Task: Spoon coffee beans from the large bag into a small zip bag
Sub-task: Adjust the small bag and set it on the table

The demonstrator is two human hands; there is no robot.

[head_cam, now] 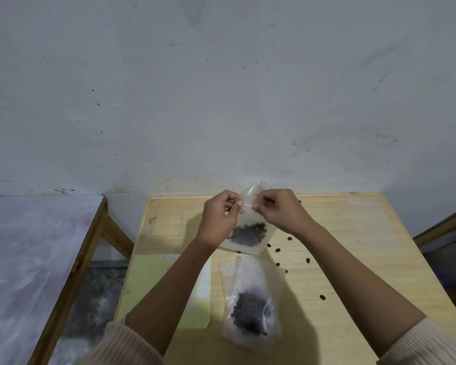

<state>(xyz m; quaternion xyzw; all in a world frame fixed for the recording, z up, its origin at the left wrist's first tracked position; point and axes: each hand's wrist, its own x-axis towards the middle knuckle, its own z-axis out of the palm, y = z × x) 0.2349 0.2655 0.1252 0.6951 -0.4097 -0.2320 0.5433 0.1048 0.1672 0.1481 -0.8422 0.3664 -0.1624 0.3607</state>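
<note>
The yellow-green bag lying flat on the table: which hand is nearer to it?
Left. The left hand is above the yellow-green bag's far edge; the right hand is farther right, across the held zip bag.

Pale wooden surface (353, 233) — yellow-green large bag (153, 285) lying flat at left, small zip bag (250, 299) of beans at centre, loose coffee beans (277, 250) scattered right

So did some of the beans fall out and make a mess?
Yes. Loose coffee beans lie scattered on the wooden table, right of the two small bags, instead of inside them. Both hands pinch the top of the small zip bag.
</note>
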